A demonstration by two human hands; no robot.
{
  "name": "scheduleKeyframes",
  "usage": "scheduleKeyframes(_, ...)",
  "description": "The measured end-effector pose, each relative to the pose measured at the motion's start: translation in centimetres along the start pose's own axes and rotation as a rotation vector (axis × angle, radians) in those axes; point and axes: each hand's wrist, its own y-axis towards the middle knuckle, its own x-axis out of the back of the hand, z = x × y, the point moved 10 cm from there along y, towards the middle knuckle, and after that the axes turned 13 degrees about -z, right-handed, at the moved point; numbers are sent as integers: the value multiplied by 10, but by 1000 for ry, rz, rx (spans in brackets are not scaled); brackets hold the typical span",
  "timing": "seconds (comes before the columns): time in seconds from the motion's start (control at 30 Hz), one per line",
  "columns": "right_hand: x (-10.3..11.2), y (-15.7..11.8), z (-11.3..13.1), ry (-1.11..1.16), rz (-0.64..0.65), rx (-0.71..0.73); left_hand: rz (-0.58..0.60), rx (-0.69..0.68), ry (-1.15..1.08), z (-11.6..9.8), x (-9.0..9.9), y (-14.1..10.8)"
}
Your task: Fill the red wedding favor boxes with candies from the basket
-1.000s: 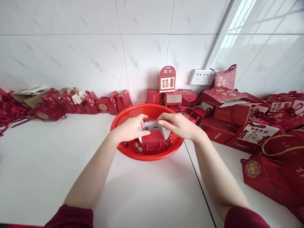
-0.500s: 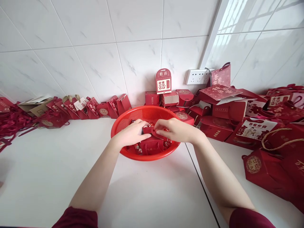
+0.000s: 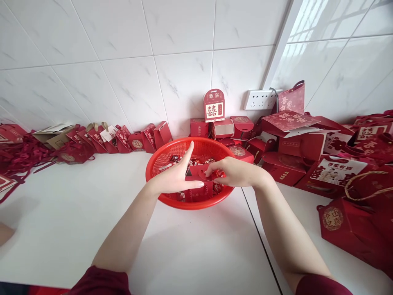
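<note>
A red plastic basket (image 3: pixel 225 199) with perforated walls stands on the white table, and wrapped candies (image 3: pixel 218 187) lie in it. Among them rests a small red gift box (image 3: pixel 198 194) with a twisted cord handle on its front. My left hand (image 3: pixel 170 179) is open over the box's left side, index finger raised and thumb stretched across the front. From the right, my right hand (image 3: pixel 235 172) pinches the round-ended top flap of the box, thumb and forefinger curled. The candies under my hands are partly hidden.
Red gift boxes (image 3: pixel 284 168) are piled at the right, near a white power strip (image 3: pixel 260 99). A row of small boxes (image 3: pixel 123 137) and red ribbons (image 3: pixel 24 151) runs along the wall at left. Part of another person's hand (image 3: pixel 5 233) shows at the left edge.
My left hand has opened, its fingers lifting off the box and spreading. My right hand stays at the flap. The view has shifted slightly, and the other person's hand shows more at left.
</note>
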Motion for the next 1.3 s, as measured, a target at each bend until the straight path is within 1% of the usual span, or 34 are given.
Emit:
scheduleKeyframes(0.07,1,1,0,19,-2,1,71,27,40,2,3,-7)
scheduleKeyframes(0.2,1,4,3,70,0,46,217,87,190,13,3,-24)
scheduleKeyframes(0.27,1,5,4,84,-10,74,253,93,239,17,-3,-28)
scheduleKeyframes(0.37,3,7,4,115,-39,102,289,60,280,19,-19,-27)
scheduleKeyframes(0.43,4,8,3,153,-67,107,289,29,282,21,-29,-23)
scheduleKeyframes(0.5,3,10,1,194,-91,107,252,-10,246,21,-32,-15)
scheduleKeyframes(0.57,3,15,-2,226,-140,115,203,-50,203,22,-28,-7)
scheduleKeyframes(0.63,7,20,-9,238,-246,120,181,-85,172,24,-22,0)
scheduleKeyframes(0.7,11,25,-16,215,-348,121,158,-105,159,27,-14,6)
scheduleKeyframes(0.73,10,27,-18,198,-364,125,137,-109,159,28,-8,10)
scheduleKeyframes(0.77,6,29,-19,187,-348,133,107,-108,162,30,-1,13)
scheduleKeyframes(0.83,-4,31,-19,195,-264,147,36,-90,161,34,12,19)
scheduleKeyframes(0.9,-13,30,-17,230,-184,137,-5,-50,138,38,20,20)
scheduleKeyframes(0.93,-16,30,-16,246,-158,128,-6,-18,130,41,21,20)
scheduleKeyframes(1.0,-20,29,-11,264,-140,125,45,55,153,48,17,16)
scheduleKeyframes(1.07,-23,29,-3,271,-149,149,122,118,237,55,9,9)
scheduleKeyframes(1.13,-24,30,3,258,-183,174,172,153,320,60,4,3)
scheduleKeyframes(1.23,-25,33,4,245,-227,173,201,143,345,60,1,3)
scheduleKeyframes(1.3,-25,33,2,266,-235,161,231,86,300,55,-1,5)
